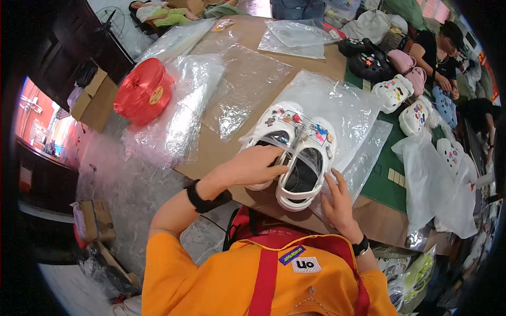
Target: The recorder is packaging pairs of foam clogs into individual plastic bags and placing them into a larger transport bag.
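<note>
A pair of white clogs [301, 158] with colourful charms on top and black insoles lies side by side, toes pointing away from me. Clear plastic film partly covers the shoes. My left hand [263, 164] reaches over the left clog, fingers and thumb curled at its inner side near the heel strap; part of its grip is hidden. Beside the right clog's outer edge, my right hand [339, 203] has its fingers spread and holds nothing. A clear plastic bag [350, 113] lies flat under and beyond the shoes.
The cardboard-topped table [240, 124] bears more clear bags [190, 92] and a red ribbon roll [145, 92] at left. On the right, a green mat [382, 181] adjoins white clogs [392, 94] and black clogs [371, 66]. Another person [440, 52] works at the far right.
</note>
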Motion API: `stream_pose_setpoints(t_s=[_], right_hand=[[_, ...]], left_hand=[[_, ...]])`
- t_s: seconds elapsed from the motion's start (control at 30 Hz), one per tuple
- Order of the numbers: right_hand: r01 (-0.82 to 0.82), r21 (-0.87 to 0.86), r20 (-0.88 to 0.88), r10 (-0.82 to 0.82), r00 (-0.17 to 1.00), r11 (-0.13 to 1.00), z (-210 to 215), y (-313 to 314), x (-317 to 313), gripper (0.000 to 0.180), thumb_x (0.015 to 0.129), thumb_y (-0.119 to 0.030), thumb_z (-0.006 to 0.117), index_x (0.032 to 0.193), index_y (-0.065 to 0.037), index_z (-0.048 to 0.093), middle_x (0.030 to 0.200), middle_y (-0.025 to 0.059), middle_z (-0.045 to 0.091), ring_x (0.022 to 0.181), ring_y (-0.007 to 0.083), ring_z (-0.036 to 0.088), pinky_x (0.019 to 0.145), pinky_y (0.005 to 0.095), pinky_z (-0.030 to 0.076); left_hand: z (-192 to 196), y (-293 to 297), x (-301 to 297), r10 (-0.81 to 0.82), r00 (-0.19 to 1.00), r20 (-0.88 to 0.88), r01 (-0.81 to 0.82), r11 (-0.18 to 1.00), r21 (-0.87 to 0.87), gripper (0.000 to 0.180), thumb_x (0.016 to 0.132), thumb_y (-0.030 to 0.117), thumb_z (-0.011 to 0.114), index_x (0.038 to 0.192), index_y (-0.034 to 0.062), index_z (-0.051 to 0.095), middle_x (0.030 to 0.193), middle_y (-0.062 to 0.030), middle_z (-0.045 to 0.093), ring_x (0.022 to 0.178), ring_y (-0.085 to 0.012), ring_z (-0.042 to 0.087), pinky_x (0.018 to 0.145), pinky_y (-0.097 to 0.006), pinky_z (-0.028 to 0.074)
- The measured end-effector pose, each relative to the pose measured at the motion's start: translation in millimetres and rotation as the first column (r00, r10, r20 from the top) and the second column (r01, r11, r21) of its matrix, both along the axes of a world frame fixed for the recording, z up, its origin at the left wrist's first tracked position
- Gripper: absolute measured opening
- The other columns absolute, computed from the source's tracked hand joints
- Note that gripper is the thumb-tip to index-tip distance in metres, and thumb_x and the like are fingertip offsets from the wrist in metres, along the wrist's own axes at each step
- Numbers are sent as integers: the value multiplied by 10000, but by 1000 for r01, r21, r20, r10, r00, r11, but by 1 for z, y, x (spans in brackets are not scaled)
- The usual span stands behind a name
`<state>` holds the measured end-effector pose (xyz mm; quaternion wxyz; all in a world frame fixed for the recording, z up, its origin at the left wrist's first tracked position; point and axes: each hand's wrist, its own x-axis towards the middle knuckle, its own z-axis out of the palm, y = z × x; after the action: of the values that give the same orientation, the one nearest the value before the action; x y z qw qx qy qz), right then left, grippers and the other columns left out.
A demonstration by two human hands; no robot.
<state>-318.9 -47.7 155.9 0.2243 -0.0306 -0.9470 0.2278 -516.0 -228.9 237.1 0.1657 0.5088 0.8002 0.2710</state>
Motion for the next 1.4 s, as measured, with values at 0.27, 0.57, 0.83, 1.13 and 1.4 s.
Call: stream_pose_setpoints(t_s=[0.27, 0.57, 0.83, 1.13, 1.4], right_hand=[[172, -591, 272, -6, 962, 788, -4, -10, 11, 519, 783, -85, 613, 1252, -71, 389, 1155, 155, 453, 822, 214, 577, 703, 286, 486], [107, -993, 109, 42, 993, 41, 1, -30, -4, 536, 870, -97, 545, 1256, -73, 174, 964, 144, 562, 803, 178, 596, 715, 285, 498], [130, -951, 122, -44, 992, 281, 55, 25, -17, 212, 893, -231, 517, 996, -70, 424, 809, 30, 551, 621, 92, 573, 503, 196, 446], [-32, -761, -234, -228, 945, 648, 147, 81, -54, 97, 848, -187, 542, 853, -92, 520, 671, -89, 435, 564, 0, 359, 483, 166, 255], [-24, -635, -364, -271, 891, 772, 207, 141, -90, 144, 878, -193, 516, 920, -57, 538, 712, -12, 531, 538, 38, 455, 456, 181, 357]], left_hand=[[-74, -41, -77, 329, 902, -281, -226, 912, 342, 367, 812, 127, 550, 1161, 20, 521, 1035, -163, 605, 922, -274, 593, 796, -339, 459], [-87, -20, -47, 512, 841, 178, -541, 780, 314, 246, 854, 165, 491, 1028, 14, 575, 838, -189, 611, 768, -312, 602, 673, -365, 447], [-3, -14, -52, 398, 786, 473, -592, 703, 393, 278, 867, 120, 463, 1097, -4, 558, 674, -1, 528, 587, -89, 485, 543, -222, 399], [91, -4, -47, 257, 847, 465, -492, 711, 502, 265, 893, 165, 476, 1075, 10, 591, 617, 46, 475, 457, -19, 405, 398, -161, 306], [131, 28, -78, 96, 947, 305, -313, 475, 822, 247, 895, 160, 488, 1047, -13, 578, 847, -47, 608, 649, -91, 563, 565, -217, 461]])
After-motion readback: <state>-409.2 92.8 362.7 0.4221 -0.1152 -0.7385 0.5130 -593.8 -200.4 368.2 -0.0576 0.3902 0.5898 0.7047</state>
